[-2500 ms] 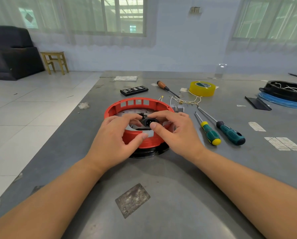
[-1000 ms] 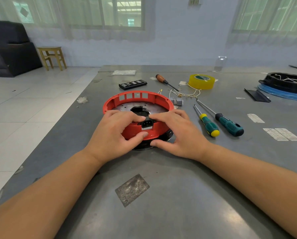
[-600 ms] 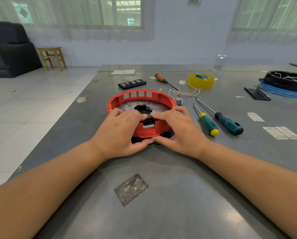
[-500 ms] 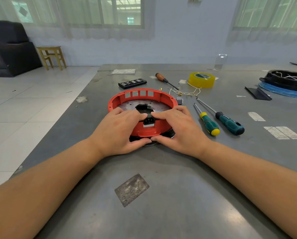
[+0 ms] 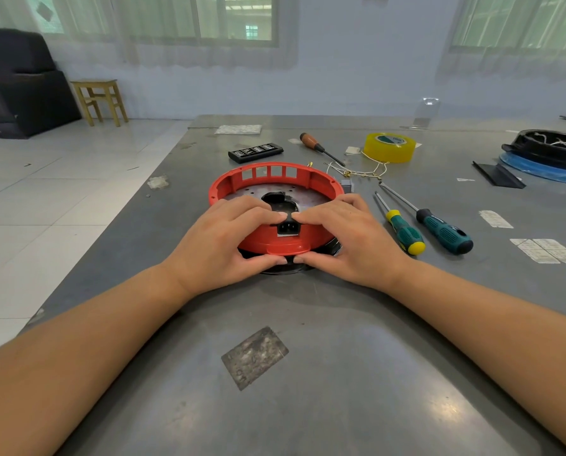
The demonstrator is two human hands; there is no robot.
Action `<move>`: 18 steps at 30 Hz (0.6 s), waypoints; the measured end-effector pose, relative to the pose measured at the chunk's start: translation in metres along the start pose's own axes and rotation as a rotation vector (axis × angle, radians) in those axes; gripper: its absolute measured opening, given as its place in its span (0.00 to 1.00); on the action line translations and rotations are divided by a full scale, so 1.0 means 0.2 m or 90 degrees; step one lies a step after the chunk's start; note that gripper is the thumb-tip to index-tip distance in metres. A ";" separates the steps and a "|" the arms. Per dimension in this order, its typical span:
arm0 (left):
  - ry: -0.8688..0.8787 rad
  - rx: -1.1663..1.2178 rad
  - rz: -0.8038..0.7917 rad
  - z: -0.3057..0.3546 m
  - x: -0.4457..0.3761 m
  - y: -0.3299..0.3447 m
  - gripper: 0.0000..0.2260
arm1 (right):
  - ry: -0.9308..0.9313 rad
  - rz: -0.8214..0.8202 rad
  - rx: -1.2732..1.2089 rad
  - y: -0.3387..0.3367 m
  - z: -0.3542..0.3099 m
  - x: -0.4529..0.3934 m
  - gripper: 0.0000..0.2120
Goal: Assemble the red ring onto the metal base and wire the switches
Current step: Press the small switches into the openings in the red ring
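Note:
The red ring [image 5: 275, 174] lies on the round metal base [image 5: 311, 200] in the middle of the grey table. A black socket [image 5: 287, 228] sits in the ring's near wall. My left hand [image 5: 222, 240] grips the near left of the ring, fingers over the rim and thumb under its lower edge. My right hand [image 5: 349, 236] grips the near right the same way. A black strip of switches [image 5: 255, 152] lies behind the ring. Thin white wires with brass ends [image 5: 357, 172] lie behind it to the right.
Two green-handled screwdrivers [image 5: 403, 230] [image 5: 441, 228] lie right of my right hand. A brown-handled screwdriver [image 5: 317, 148] and a yellow tape roll [image 5: 390, 147] sit further back. A black part on a blue disc [image 5: 551, 154] is far right. The table's left edge runs close by.
Both hands dropped from the black socket above the ring to the ring's near wall, with thumbs now under its lower edge. The socket now sits in the wall.

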State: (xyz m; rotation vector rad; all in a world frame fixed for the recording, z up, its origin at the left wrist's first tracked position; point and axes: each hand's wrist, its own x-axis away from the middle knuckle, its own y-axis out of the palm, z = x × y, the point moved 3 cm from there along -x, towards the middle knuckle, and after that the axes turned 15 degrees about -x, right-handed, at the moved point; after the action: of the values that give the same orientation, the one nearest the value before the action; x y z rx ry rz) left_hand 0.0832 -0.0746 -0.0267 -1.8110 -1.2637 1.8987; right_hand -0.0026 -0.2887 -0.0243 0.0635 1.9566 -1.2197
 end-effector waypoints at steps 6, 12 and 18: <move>-0.021 0.016 -0.006 0.01 -0.01 -0.02 0.25 | 0.004 0.003 -0.011 0.00 0.00 0.00 0.26; -0.029 0.013 -0.004 0.02 -0.02 -0.03 0.24 | -0.007 0.007 -0.012 0.00 0.00 0.01 0.25; -0.028 0.013 -0.005 0.03 -0.03 -0.03 0.23 | -0.010 0.004 -0.012 0.00 -0.01 0.00 0.24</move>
State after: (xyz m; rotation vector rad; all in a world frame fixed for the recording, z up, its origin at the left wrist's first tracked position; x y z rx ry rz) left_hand 0.0770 -0.0767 -0.0192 -1.7598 -1.2591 1.9504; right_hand -0.0045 -0.2875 -0.0240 0.0505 1.9520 -1.1938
